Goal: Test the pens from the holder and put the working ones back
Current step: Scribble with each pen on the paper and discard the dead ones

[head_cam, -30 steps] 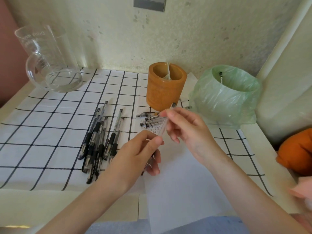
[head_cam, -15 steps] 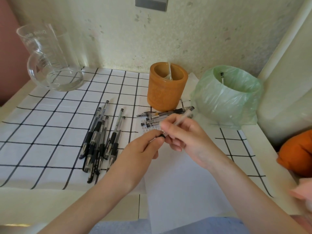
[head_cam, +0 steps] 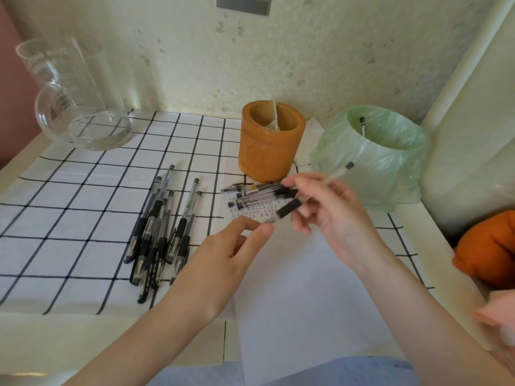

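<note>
My right hand (head_cam: 328, 207) grips a clear pen with a black grip (head_cam: 288, 208), held slanted above the white paper (head_cam: 306, 288). The thumb and forefinger of my left hand (head_cam: 231, 252) pinch the clear near end of that same pen. The orange pen holder (head_cam: 267, 151) stands behind, with only a thin clear item inside. Several black-grip pens (head_cam: 158, 232) lie in a pile on the checked cloth to the left. Three more pens (head_cam: 256, 195) lie in front of the holder, above rows of test marks (head_cam: 250, 211) on the paper.
A bin lined with a green bag (head_cam: 376, 157) stands right of the holder with one pen (head_cam: 362, 125) sticking up inside. A glass jug (head_cam: 72, 101) sits at the back left. An orange fabric object (head_cam: 487, 252) lies at the right edge. Wall close behind.
The pen has swung from steep to a flatter slant, its far end now over the green bin. My left hand has shifted from under the pen to pinching its near end.
</note>
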{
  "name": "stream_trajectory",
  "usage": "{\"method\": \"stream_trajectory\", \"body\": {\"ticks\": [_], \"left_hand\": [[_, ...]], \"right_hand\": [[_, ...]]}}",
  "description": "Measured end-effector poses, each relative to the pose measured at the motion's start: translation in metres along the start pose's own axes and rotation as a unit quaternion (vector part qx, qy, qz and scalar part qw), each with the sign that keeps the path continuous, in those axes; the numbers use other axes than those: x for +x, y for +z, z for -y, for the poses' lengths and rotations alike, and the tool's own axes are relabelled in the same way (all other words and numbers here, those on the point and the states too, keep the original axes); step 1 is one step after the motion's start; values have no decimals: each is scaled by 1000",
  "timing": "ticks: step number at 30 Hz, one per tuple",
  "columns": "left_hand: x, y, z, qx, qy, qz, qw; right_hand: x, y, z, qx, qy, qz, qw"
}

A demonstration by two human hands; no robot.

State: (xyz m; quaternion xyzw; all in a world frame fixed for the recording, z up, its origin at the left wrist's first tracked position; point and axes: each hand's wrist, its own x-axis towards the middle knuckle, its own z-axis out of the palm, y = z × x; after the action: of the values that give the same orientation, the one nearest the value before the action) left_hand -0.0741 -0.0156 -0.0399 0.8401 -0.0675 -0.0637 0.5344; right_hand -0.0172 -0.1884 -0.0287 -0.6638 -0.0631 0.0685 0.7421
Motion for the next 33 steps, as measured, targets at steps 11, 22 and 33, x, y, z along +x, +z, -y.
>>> {"method": "stream_trajectory", "body": {"ticks": [11, 22, 33], "left_hand": [[0, 8, 24, 320, 48, 105, 940], [0, 8, 23, 333, 51, 106, 936], [0, 9, 24, 331, 57, 101, 936]], "right_hand": [[25, -35, -18, -93, 0, -211, 973], [26, -38, -46, -182, -63, -230, 954], [34, -43, -61, -225, -106, -275, 929]]}}
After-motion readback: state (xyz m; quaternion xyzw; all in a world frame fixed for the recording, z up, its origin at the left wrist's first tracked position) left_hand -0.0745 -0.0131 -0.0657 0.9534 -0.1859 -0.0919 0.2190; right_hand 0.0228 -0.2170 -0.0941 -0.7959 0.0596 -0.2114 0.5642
